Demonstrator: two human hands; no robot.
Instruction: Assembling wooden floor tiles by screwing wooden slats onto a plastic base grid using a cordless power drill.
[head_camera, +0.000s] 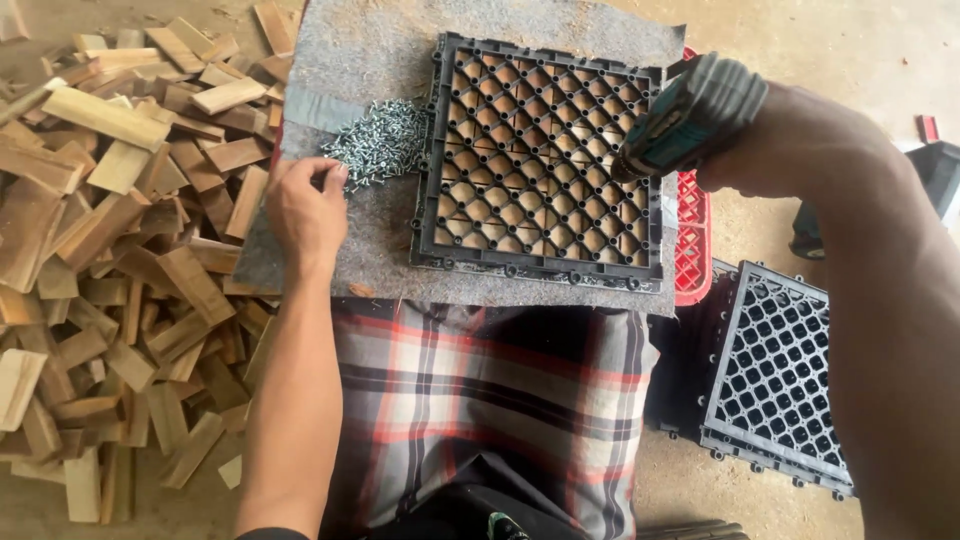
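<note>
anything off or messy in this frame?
Nothing damaged. Two loose spots: the screws lie in an open heap on the grey mat, uncontained, under the left hand; the wood slats sprawl in a jumbled pile on the floor. The black grid tile sits square under the drill in the right hand.

- Left hand (305, 205) resting on grey felt mat (385, 60), fingertips pinching at the near edge of a heap of small silver screws (378, 142).
- Right hand (770, 150) gripping a teal-and-grey cordless drill (690, 115), its nose pressed down onto the right part of a black plastic grid tile (540, 160).
- Wooden slats visible through the grid's openings.
- Red crate (692, 240) poking out beneath the mat's right edge.
- Stack of further black grid tiles (775, 375) on the floor, lower right.
- Big pile of short wood offcuts (120, 230) spread along the left.
- Plaid cloth (480, 390) over the lap, just below the mat.
</note>
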